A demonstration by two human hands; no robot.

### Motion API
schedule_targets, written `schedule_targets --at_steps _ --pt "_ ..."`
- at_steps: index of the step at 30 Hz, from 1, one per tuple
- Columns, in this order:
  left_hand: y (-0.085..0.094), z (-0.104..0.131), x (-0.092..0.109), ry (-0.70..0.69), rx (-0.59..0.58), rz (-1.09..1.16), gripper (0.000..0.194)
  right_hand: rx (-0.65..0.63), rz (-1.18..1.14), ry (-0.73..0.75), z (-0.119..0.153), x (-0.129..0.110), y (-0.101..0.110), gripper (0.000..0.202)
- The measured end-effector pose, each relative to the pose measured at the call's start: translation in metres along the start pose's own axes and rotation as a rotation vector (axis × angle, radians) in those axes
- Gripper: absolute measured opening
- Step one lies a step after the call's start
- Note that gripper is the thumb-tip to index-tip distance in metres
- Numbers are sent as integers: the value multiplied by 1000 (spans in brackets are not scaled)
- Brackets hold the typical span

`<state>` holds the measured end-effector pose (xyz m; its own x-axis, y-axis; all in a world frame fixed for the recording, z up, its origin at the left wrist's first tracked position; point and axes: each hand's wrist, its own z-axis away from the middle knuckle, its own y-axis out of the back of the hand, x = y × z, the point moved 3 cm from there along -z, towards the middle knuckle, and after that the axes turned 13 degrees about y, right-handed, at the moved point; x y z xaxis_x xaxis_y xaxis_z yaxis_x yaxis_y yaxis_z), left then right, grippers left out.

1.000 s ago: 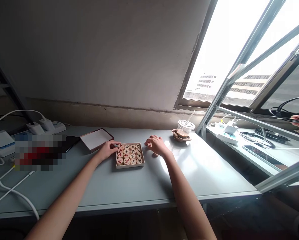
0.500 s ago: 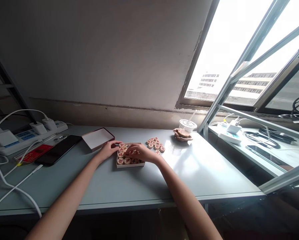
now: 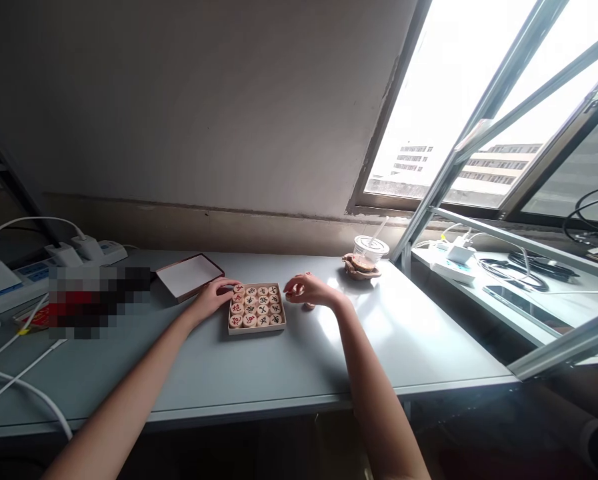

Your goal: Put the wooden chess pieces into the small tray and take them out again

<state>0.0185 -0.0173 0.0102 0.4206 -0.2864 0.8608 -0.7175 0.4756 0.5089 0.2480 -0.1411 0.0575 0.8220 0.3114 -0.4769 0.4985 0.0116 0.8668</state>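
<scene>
My left hand [image 3: 215, 295] is at the left side of a shallow open box [image 3: 257, 329], its fingers gripping the upper left rim. Round wooden Chinese chess pieces [image 3: 263, 310] fill the box in rows, red characters on the left column and dark ones on most others. Just right of the box, my right hand [image 3: 309, 291] hovers low with curved, parted fingers over loose chess pieces [image 3: 295, 292] on the table. The hand hides most of that group, and a piece [image 3: 309, 306] shows below it.
The box lid [image 3: 189, 276] lies open side up behind my left hand. A plastic cup [image 3: 371, 248] with a straw stands on a brown carved base [image 3: 361, 268] at the back right. Power strips and white cables [image 3: 23, 383] occupy the left; a metal frame [image 3: 429, 200] rises at the right.
My right hand has moved off the box, rightward to the loose pieces, uncovering the pieces inside. My left hand stays at the box's left edge. The view has shifted slightly.
</scene>
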Motion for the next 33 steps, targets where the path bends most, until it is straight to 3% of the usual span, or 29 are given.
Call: schedule_targets --at_steps 2,5,8,11,14,18,23,25,29,33 --pt "-1 0 0 14 -1 8 39 -17 123 -41 3 9 1 16" --pt "-1 0 0 25 -9 15 39 36 137 19 1 5 1 25" --pt "-1 0 0 17 -22 10 39 63 -23 179 -8 -17 -7 33" --pt "-1 0 -2 13 -26 9 40 -63 -230 370 -18 -45 -26 33" --pt "-1 0 -1 9 -16 10 39 -140 -328 443 -25 -61 -44 30" --pt "-1 0 1 12 -19 21 39 -66 -272 365 -25 -56 -41 21" --pt "0 1 -1 29 -36 15 40 25 -188 158 -9 -30 -6 18" --pt "0 0 -3 36 -38 16 40 1 -163 69 0 -17 3 18" --pt "0 -1 -6 37 -36 28 41 -122 -46 -48 9 3 4 21" --pt "0 -1 -5 39 -51 33 42 -90 106 10 1 2 -8 37"
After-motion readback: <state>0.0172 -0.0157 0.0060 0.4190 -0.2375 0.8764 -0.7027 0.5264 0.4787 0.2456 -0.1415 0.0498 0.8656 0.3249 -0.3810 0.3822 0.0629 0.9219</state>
